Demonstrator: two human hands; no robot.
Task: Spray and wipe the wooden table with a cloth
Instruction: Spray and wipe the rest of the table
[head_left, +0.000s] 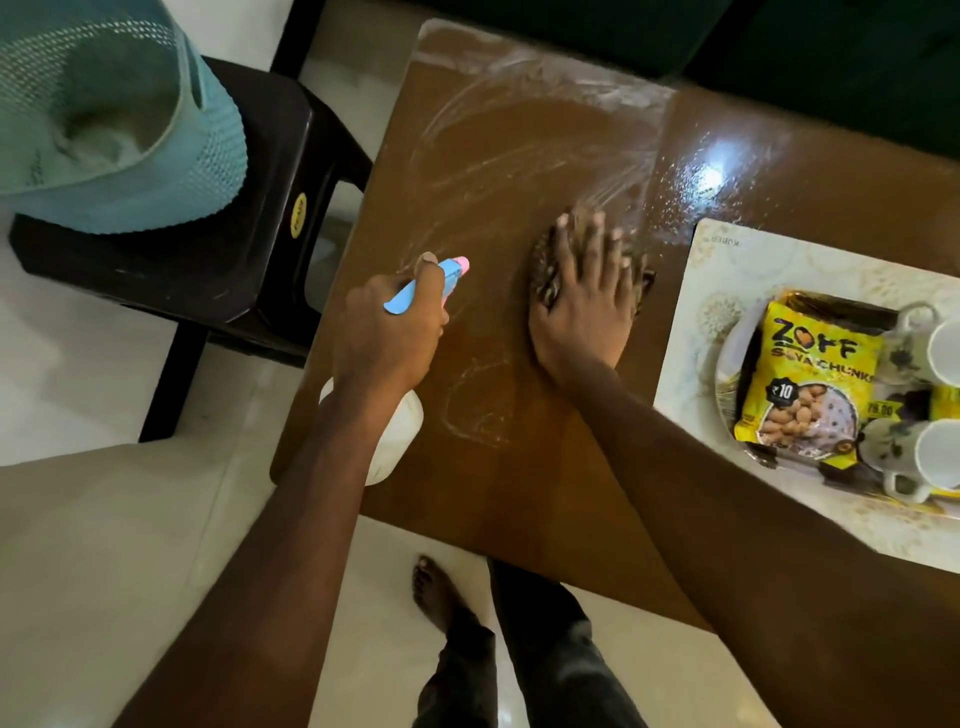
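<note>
Both forearms are reaching forward from the near edge of the wooden table, and a bare foot is standing on the pale floor just below that edge. The left hand is gripping the spray bottle by its neck, fingers curled round it, with the thumb lying along the blue and pink spray head. The bottle's white body is hanging at the table's left edge, near the near-left corner, and its nozzle is pointing toward the far edge. The right hand is pressing flat on the dark cloth, fingers straight and spread; the cloth is lying on the table top about midway between the near and far edges, mostly covered by the palm. White smears and droplets are showing across the table surface from the cloth toward the far edge. A patterned tray is sitting along the right edge, carrying a yellow snack packet and two white cups. A dark plastic stool is standing beside the left edge, bearing a teal mesh basket.
</note>
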